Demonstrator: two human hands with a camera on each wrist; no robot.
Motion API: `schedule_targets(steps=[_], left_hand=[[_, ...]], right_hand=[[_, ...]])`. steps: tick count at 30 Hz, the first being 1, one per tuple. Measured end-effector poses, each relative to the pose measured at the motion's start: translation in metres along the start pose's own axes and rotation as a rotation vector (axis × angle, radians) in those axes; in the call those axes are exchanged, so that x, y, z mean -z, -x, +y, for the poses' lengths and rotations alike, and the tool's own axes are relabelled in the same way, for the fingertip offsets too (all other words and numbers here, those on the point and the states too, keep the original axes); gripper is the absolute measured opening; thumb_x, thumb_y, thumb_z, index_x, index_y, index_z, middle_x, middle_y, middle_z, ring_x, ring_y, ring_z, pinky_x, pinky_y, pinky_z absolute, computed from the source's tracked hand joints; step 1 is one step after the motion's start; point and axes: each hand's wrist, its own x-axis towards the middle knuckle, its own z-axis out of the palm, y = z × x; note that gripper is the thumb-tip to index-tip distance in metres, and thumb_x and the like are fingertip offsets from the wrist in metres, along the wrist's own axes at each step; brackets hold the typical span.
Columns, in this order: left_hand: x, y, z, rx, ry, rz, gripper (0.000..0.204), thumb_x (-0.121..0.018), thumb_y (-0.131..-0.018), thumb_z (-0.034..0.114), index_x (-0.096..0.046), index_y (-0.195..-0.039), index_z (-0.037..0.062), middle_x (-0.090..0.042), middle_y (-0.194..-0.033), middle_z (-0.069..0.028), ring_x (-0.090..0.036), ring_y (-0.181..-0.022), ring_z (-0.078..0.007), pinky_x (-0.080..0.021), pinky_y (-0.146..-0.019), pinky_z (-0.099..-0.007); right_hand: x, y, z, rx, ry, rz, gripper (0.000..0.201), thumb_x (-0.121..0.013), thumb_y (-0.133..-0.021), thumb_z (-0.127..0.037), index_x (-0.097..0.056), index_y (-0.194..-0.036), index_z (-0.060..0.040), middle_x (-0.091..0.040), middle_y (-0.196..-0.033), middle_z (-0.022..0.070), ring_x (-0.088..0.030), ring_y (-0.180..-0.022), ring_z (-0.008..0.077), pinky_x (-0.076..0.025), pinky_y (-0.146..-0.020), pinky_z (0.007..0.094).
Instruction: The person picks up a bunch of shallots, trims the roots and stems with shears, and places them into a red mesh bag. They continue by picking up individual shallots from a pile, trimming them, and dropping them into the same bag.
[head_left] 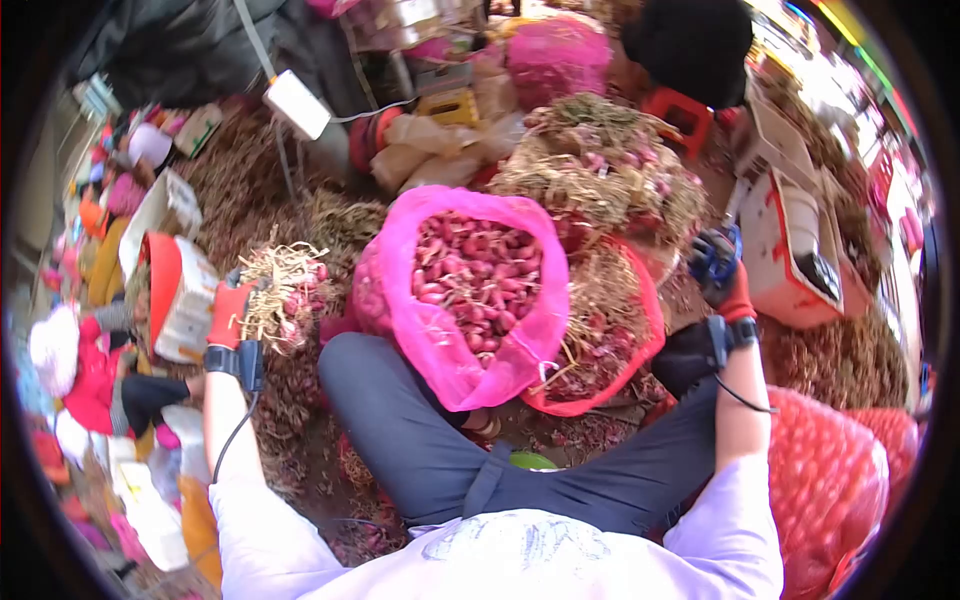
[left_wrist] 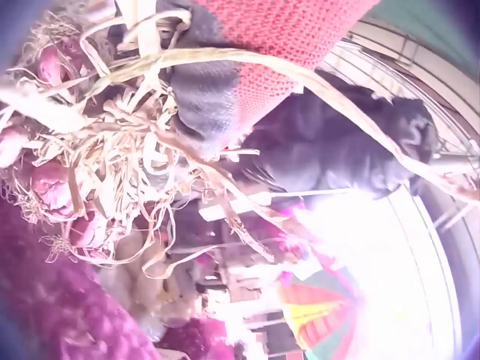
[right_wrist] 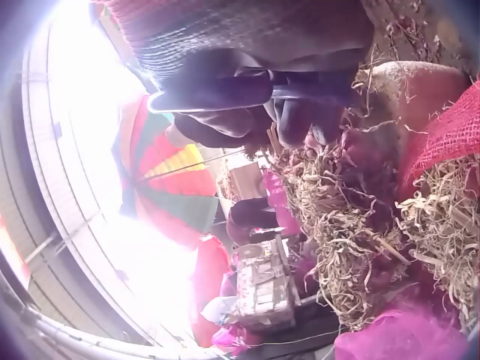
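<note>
My gloved left hand (head_left: 232, 308) grips a bunch of shallots (head_left: 290, 295) by its dry stalks, left of my knee; in the left wrist view the bulbs (left_wrist: 56, 184) hang beside the dark glove palm (left_wrist: 202, 97). On the right, my gloved right hand (head_left: 720, 265) holds blue-handled scissors (head_left: 728, 245), whose handles (right_wrist: 217, 94) show across the curled fingers in the right wrist view. Between my legs stands a pink mesh bag (head_left: 400, 270) filled with trimmed shallots (head_left: 480, 280).
A red-rimmed bag (head_left: 650, 300) of stalky shallots stands right of the pink one, with a heap of bunches (head_left: 600, 170) behind. White-and-red crates (head_left: 785, 260) are at the right. Full red mesh bags (head_left: 820, 470) lie by my right arm. Other people sit at the far left.
</note>
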Motion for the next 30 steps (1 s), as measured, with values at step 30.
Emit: schedule_targets(steps=[30], left_hand=[[-0.557,-0.09,0.157,-0.308,-0.554,-0.192,0.062,-0.061,-0.083,0.032,-0.042,-0.133,0.0014,-0.044,-0.132,-0.024,-0.043,-0.12,-0.039,-0.036,-0.099,-0.0391]], right_hand=[[-0.005,0.012,-0.004,0.184,-0.404,0.208,0.03,-0.055,-0.09,-0.018,-0.049,-0.111,0.0028,-0.059,-0.087,0.0106,-0.059,-0.067,0.0181,-0.051,-0.064,0.0309]])
